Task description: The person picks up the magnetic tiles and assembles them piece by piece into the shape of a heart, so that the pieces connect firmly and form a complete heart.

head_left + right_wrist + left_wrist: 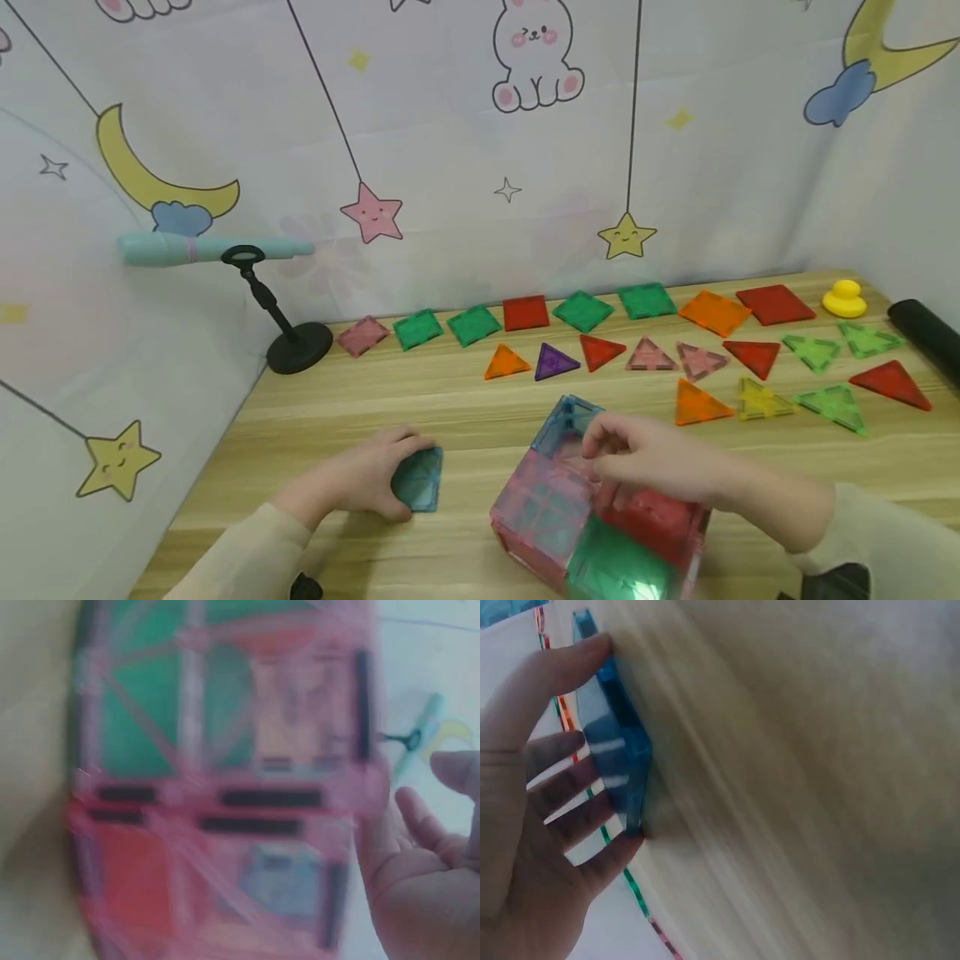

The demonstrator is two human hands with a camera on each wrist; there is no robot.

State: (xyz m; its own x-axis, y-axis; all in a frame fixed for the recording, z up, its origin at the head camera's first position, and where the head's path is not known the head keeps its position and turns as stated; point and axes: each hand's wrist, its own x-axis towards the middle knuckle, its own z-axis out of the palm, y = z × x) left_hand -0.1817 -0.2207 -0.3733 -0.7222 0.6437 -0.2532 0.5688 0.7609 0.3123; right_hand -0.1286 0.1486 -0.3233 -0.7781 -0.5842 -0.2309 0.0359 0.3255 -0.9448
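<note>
My left hand (365, 474) grips a translucent blue magnetic tile (420, 482) by its edges, thumb on one side and fingertips on the other, low over the wooden table. In the left wrist view the blue tile (622, 750) stands on edge close to the tabletop. Right of it sits a box built of magnetic tiles (542, 508), with pink, green, red and blue panels. My right hand (652, 462) hovers over its top with loosely bent fingers, overlapping the red and pink panels. The right wrist view shows the box's pink side (187, 787), blurred, beside the hand.
Rows of loose square tiles (525, 313) and triangular tiles (557, 362) lie along the back and right. A yellow rubber duck (845, 298) sits at the far right, near a black cylinder (926, 337). A black stand (298, 347) holds a mint-coloured stick (213, 249) at the left.
</note>
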